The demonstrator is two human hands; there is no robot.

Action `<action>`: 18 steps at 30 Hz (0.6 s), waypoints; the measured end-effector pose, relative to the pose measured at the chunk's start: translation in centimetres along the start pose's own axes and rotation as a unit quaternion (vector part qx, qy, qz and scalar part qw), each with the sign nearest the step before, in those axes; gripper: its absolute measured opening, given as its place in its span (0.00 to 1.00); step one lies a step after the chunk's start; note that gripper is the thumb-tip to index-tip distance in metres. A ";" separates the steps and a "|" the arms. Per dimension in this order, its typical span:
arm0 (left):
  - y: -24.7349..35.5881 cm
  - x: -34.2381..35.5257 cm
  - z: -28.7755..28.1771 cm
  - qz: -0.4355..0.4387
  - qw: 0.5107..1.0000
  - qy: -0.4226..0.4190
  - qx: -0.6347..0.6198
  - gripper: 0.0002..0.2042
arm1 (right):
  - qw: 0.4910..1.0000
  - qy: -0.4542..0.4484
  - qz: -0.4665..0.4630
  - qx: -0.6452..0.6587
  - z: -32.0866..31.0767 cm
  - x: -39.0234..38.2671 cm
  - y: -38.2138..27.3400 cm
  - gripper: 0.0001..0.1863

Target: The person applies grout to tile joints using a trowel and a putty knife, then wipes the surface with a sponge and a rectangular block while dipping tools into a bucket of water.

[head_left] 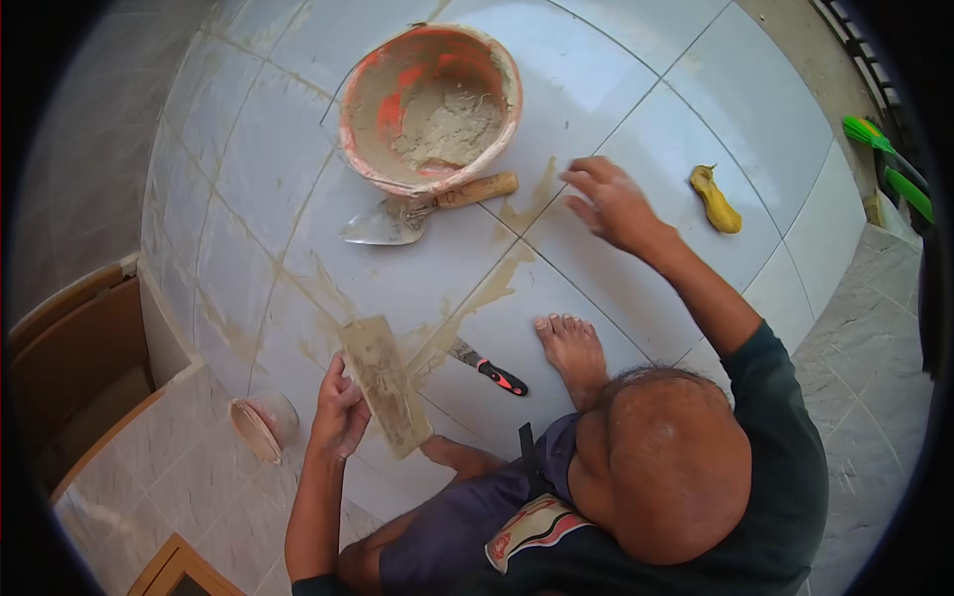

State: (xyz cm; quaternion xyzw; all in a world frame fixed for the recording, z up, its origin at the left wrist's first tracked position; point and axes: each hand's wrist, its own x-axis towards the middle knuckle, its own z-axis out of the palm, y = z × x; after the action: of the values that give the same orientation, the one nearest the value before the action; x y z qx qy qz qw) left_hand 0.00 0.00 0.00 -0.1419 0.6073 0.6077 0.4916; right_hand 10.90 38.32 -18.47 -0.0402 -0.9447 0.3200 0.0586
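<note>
My left hand grips a rectangular float smeared with pale grout, low on the left. My right hand is open, fingers loosely bent, over the pale tiled surface, right of a trowel with a wooden handle. The trowel lies beside a pinkish bucket holding grey-beige mix. A putty knife with a black and red handle lies between the float and a bare foot. Beige smears streak the tiles around these tools.
A small soiled tub lies at left, near wood-edged openings. A yellow object, too unclear to name, lies at right. Green-handled brushes stand by the right edge. A head and dark-clothed body fill the lower right.
</note>
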 end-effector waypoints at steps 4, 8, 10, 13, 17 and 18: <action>-1.3 2.8 0.1 -0.014 1.000 0.008 -0.019 0.30 | 0.979 0.114 -0.134 -0.101 7.2 7.6 -4.0 0.23; -3.1 2.2 -0.7 -0.005 1.000 -0.020 -0.018 0.29 | 0.976 0.114 -0.157 -0.097 10.6 5.8 -8.5 0.18; -2.6 1.1 -1.6 0.000 1.000 0.007 -0.014 0.29 | 0.983 -0.150 -0.096 0.040 10.1 1.3 -12.4 0.15; -2.2 0.7 -2.6 0.018 0.999 0.031 -0.027 0.30 | 0.945 -0.297 -0.071 0.115 13.3 -5.9 -16.4 0.19; -1.7 -1.2 -3.4 0.028 0.997 0.055 -0.037 0.31 | 0.932 -0.332 -0.073 0.130 16.8 -9.3 -16.8 0.14; -1.6 -1.6 -3.9 0.020 0.998 0.054 -0.026 0.31 | 0.937 -0.286 -0.062 0.192 15.9 -9.3 -16.3 0.12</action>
State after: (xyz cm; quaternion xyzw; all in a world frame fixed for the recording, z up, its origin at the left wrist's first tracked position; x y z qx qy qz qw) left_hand 0.31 -4.46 -0.55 -0.1748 0.6197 0.6243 0.4423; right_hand 17.32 14.82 -21.89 0.1231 -0.8431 0.4888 -0.1876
